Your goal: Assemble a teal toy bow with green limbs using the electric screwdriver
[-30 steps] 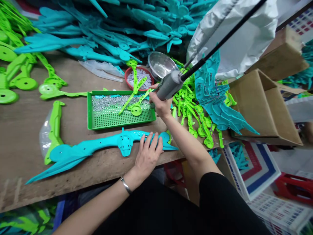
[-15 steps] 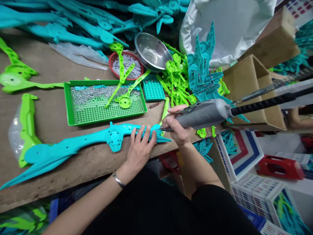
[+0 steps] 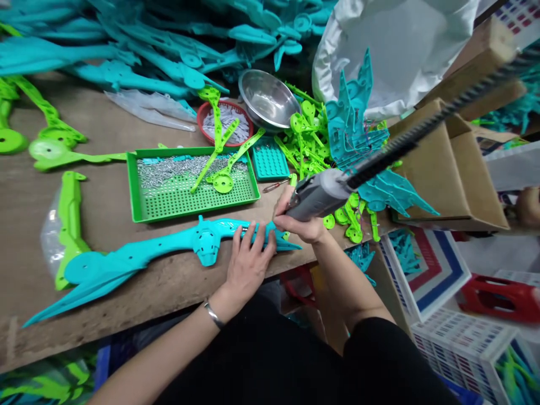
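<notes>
My left hand (image 3: pixel 250 259) lies with fingers spread on the right part of a long turquoise plastic toy bow piece (image 3: pixel 158 243), pressing it against the bench. My right hand (image 3: pixel 301 222) is wrapped round a grey electric screwdriver (image 3: pixel 323 194) with a black coiled cord (image 3: pixel 405 135). The screwdriver slants down toward the piece's right end, just beyond my left fingers; its tip is hidden behind my right hand. A green perforated tray (image 3: pixel 169 208) with many small screws (image 3: pixel 177 170) stands behind the piece. Two lime-green plastic parts (image 3: pixel 222 181) rest across the tray.
A red basket (image 3: pixel 202 121) of small grey parts and a steel bowl (image 3: pixel 270 98) stand behind the tray. A hand screwdriver (image 3: pixel 275 186) lies near a turquoise box (image 3: pixel 270 160). Turquoise parts (image 3: pixel 169 62) are heaped at the back. A cardboard box (image 3: pixel 430 174) stands at right.
The electric screwdriver has tipped more upright, its rear and cord now higher. My right hand has moved slightly left over the piece's end. The view has shifted a little; my left hand stays on the piece.
</notes>
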Available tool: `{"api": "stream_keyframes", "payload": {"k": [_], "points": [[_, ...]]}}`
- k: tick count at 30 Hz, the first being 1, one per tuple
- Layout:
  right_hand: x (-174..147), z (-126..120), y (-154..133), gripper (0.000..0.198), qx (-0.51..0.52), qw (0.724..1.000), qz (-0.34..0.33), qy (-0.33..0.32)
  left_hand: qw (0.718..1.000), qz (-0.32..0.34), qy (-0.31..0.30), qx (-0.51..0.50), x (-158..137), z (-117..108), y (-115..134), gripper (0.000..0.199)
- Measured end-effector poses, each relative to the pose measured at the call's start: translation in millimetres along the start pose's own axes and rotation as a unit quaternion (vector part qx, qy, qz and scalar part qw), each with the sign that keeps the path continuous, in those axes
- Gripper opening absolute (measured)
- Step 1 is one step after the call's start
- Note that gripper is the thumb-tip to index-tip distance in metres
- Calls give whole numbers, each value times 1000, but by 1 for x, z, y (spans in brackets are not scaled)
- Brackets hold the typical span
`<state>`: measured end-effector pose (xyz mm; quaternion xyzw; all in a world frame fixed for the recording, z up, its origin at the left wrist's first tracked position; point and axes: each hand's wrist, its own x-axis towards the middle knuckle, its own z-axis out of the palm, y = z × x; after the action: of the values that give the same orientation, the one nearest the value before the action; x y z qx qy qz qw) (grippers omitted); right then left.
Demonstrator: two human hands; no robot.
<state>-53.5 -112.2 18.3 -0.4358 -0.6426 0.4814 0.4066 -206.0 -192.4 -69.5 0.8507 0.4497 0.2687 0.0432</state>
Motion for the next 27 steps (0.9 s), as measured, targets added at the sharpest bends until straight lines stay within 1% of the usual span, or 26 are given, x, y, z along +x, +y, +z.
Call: {"api": "stream_keyframes", "payload": {"k": [1, 2, 3, 6, 8, 10, 11, 13, 15, 16, 18, 20, 21, 23, 27], "points": [[6, 0, -3, 28, 19, 999, -8, -28, 1000, 2, 6, 7, 1, 0, 1, 39], [13, 1, -4, 26, 43, 998, -22, -39, 1000, 1, 11, 13, 1, 0, 2, 38], [21, 2, -5, 27, 68, 997, -39, -28, 1000, -1, 11, 16, 2, -2, 3, 37], [47, 10, -2, 31, 110, 986, -88, 86, 1000, -8, -6, -1, 6, -16, -1, 36], [64, 15, 1, 32, 106, 979, -102, 140, 1000, -13, -18, -10, 14, -34, -15, 34], [78, 19, 4, 32, 98, 975, -111, 167, 999, -27, -28, 2, 30, -56, -41, 31], [83, 20, 5, 31, 99, 973, -115, 175, 998, -42, -44, 16, 40, -68, -59, 30], [88, 22, 5, 30, 102, 971, -121, 181, 993, -78, -53, 65, 65, -88, -100, 33], [89, 23, 5, 29, 101, 972, -118, 176, 985, -125, -51, 108, 90, -101, -141, 34], [88, 24, 6, 28, 98, 974, -114, 171, 981, -150, -52, 113, 100, -104, -159, 33], [88, 25, 7, 27, 89, 976, -108, 167, 975, -185, -78, 95, 116, -105, -187, 30], [90, 27, 8, 26, 86, 975, -111, 171, 970, -195, -116, 85, 124, -100, -201, 27], [93, 28, 9, 26, 88, 974, -115, 175, 968, -194, -131, 86, 125, -96, -204, 26], [99, 31, 10, 25, 95, 970, -124, 186, 967, -188, -142, 101, 125, -88, -203, 25], [112, 38, 14, 24, 81, 970, -127, 193, 965, -177, -132, 144, 122, -78, -195, 30]]}}
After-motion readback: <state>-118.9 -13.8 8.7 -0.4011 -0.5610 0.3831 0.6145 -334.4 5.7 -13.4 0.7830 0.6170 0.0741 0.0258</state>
